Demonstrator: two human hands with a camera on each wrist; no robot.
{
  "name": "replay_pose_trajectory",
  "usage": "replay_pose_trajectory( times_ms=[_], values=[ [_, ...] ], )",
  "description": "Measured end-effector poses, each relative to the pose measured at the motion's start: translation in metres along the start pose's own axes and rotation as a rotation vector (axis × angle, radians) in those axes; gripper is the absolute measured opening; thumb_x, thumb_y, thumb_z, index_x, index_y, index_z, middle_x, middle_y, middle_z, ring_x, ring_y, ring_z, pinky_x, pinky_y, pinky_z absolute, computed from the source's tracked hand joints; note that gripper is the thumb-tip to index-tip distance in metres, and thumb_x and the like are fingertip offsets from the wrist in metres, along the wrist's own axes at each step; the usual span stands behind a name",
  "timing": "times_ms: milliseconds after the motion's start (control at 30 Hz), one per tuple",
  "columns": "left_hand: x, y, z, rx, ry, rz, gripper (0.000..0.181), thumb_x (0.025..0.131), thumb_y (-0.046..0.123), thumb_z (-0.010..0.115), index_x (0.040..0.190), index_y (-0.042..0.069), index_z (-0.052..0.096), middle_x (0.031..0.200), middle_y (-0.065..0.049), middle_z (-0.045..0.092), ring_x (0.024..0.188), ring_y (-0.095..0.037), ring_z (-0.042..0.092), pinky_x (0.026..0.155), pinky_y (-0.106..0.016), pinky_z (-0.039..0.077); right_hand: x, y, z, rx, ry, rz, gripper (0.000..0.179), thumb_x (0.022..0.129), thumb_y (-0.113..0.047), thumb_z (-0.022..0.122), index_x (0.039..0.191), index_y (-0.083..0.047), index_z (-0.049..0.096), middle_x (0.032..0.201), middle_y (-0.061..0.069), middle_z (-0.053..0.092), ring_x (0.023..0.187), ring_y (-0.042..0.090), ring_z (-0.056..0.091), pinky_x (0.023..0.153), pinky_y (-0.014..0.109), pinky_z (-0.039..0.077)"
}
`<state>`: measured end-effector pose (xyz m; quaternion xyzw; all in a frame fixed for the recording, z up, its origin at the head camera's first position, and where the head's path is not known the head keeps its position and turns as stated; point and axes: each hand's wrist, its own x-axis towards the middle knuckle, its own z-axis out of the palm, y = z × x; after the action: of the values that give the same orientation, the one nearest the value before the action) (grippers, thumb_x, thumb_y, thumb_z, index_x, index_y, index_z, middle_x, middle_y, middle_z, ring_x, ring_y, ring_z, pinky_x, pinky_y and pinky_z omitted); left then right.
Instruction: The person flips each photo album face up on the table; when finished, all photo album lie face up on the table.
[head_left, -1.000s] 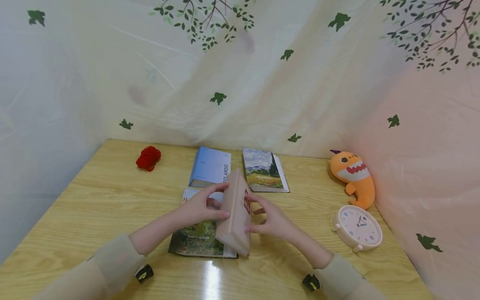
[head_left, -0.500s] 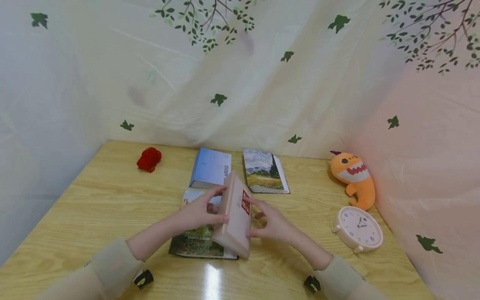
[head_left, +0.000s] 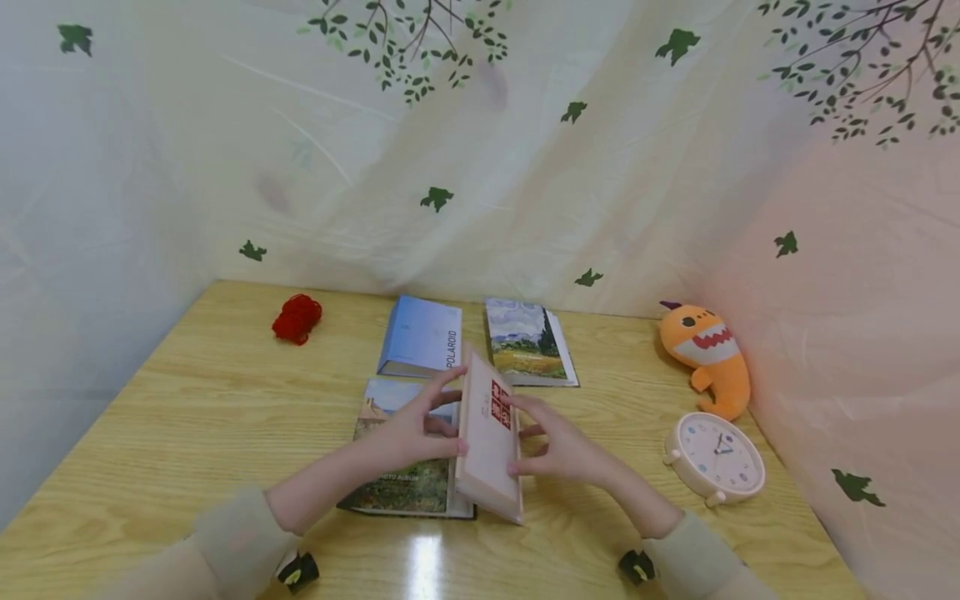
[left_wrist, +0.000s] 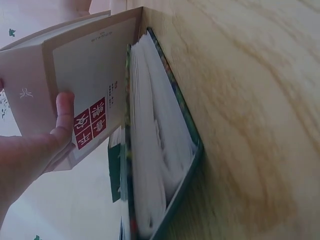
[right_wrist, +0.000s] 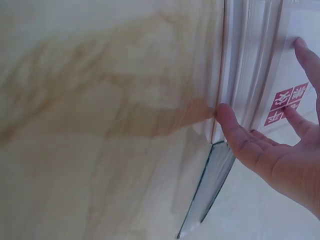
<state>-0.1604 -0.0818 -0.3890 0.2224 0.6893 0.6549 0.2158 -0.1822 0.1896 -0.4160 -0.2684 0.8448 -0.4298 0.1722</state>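
Note:
A thick pale pink album (head_left: 486, 450) with a red square of characters on its cover stands tilted in the head view, over the right edge of a landscape-covered photo album (head_left: 408, 492). My left hand (head_left: 405, 429) grips its spine side, thumb on the near part. In the left wrist view that thumb presses the pink album (left_wrist: 92, 55) beside its spine. My right hand (head_left: 558, 446) holds the opposite side; in the right wrist view its thumb meets the page-side edge and fingertips touch the cover. Whether the pink album's lower edge touches the table cannot be told.
Behind lie a blue album marked POLAROID (head_left: 422, 329) and an album with a painted field (head_left: 527, 342). Red yarn (head_left: 297, 318) sits back left. An orange shark plush (head_left: 708, 358) and a round clock (head_left: 716, 457) stand along the right edge of the wooden table (head_left: 247, 400).
The pink album has shifted right and tipped back, so its front cover faces up more. Both hands moved right with it, and more of the landscape-covered photo album shows.

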Motion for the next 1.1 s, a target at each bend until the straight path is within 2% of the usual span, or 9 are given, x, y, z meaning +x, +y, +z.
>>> replay_pose_trajectory(
  times_ms=[133,267,433,667,933,1100],
  values=[
    [0.002,-0.001,0.008,-0.025,0.008,0.004,0.092,0.084,0.013,0.072,0.152,0.03,0.013,0.152,-0.025,0.018,0.099,-0.028,0.063,0.08,-0.041,0.055,-0.004,0.003,-0.008,-0.017,-0.02,0.02,0.089,0.076,-0.028,0.08,0.149,-0.025,0.028,0.151,0.014,0.024,0.111,0.04,0.055,0.075,0.033,0.055],
    [0.006,-0.008,0.018,-0.092,0.011,0.001,0.09,0.083,0.01,0.072,0.151,0.028,0.015,0.152,-0.026,0.018,0.099,-0.029,0.063,0.083,-0.04,0.054,-0.009,0.004,-0.018,-0.052,-0.051,0.028,0.087,0.078,-0.029,0.079,0.148,-0.019,0.029,0.151,0.017,0.023,0.111,0.039,0.054,0.076,0.034,0.056],
    [0.011,-0.017,0.031,-0.168,0.033,-0.034,0.09,0.083,0.008,0.072,0.151,0.031,0.018,0.152,-0.022,0.02,0.104,-0.031,0.061,0.086,-0.04,0.053,-0.017,0.006,-0.03,-0.113,-0.085,0.037,0.084,0.079,-0.03,0.077,0.148,-0.014,0.031,0.15,0.023,0.024,0.11,0.039,0.054,0.076,0.037,0.056],
    [0.02,-0.019,0.046,-0.175,0.081,-0.087,0.09,0.08,0.006,0.073,0.151,0.03,0.022,0.152,-0.022,0.024,0.104,-0.03,0.061,0.086,-0.039,0.053,-0.025,0.012,-0.043,-0.195,-0.069,0.124,0.083,0.077,-0.036,0.078,0.146,-0.019,0.035,0.15,0.02,0.028,0.107,0.032,0.056,0.086,0.047,0.05],
    [0.03,-0.024,0.055,-0.187,0.132,-0.116,0.083,0.081,-0.001,0.069,0.149,0.025,0.028,0.151,-0.02,0.028,0.108,-0.033,0.059,0.09,-0.039,0.051,-0.032,0.029,-0.055,-0.257,-0.051,0.127,0.085,0.075,-0.032,0.08,0.145,-0.012,0.036,0.146,0.024,0.032,0.102,0.027,0.056,0.084,0.044,0.049],
    [0.036,-0.029,0.06,-0.177,0.168,-0.148,0.083,0.079,-0.006,0.068,0.148,0.021,0.032,0.149,-0.02,0.031,0.107,-0.033,0.059,0.087,-0.037,0.053,-0.034,0.033,-0.058,-0.301,-0.028,0.152,0.085,0.074,-0.035,0.08,0.144,-0.012,0.038,0.143,0.023,0.036,0.106,0.031,0.053,0.087,0.048,0.047]
  ],
)
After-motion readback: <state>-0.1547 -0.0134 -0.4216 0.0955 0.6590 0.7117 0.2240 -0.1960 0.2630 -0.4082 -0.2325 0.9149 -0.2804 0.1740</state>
